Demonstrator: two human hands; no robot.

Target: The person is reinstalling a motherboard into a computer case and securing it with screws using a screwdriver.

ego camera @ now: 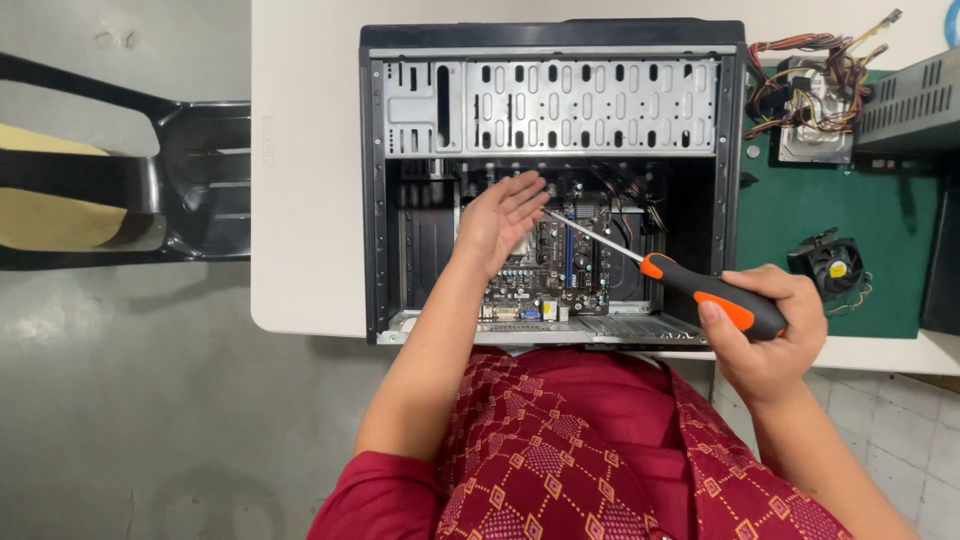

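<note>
Over the motherboard, screwdriver gripped in right hand, tip beside open left hand.

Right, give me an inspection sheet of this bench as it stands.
Surface: white table with a green mat on its right side.
Job's things: open black computer case lying on its side, motherboard inside; orange-and-black screwdriver, tip reaching over the board.
Clutter: loose cooling fan and a grey metal box on the mat.
Hands: left hand open, palm up, over the board; right hand gripping the screwdriver handle.
Cables: coloured wire bundle on the mat, top right; dark cables inside the case.
Surroundings: grey floor, black chair to the left.
</note>
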